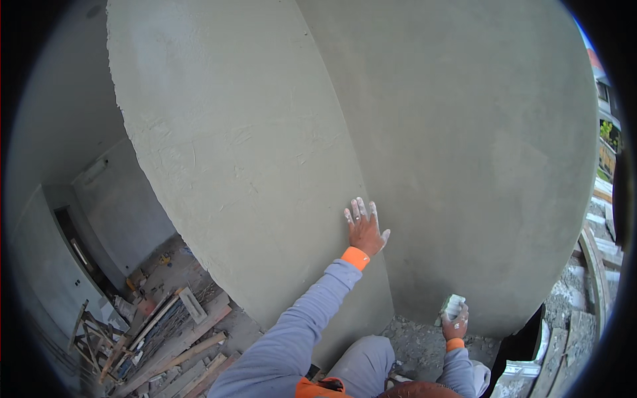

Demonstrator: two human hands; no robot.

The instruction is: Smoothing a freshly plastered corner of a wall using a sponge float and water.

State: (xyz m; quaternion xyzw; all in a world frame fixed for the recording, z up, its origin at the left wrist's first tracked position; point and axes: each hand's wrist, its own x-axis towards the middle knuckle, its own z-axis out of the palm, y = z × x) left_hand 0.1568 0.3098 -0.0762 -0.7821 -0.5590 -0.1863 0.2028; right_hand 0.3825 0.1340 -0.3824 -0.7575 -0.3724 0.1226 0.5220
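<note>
My left hand (365, 229) lies against the left plastered wall (252, 132) close to the inside corner, its fingers spread and whitened with dust or plaster. Low down by the right-hand wall (458, 132), my right hand (455, 325) grips a pale whitish-green sponge (452, 306). The sponge is near the foot of that wall; whether it touches the surface I cannot tell. Both walls are grey-green. The right one looks smooth, while the left one has trowel marks and a ragged outer edge.
Rubble-strewn ground (421, 348) lies at the wall's foot, by my bent knee (365, 361). Beyond the ragged edge, timber planks (179, 345) are heaped on a room floor. At right are a black sheet (521, 348), more boards (564, 345) and a curved beam (597, 272).
</note>
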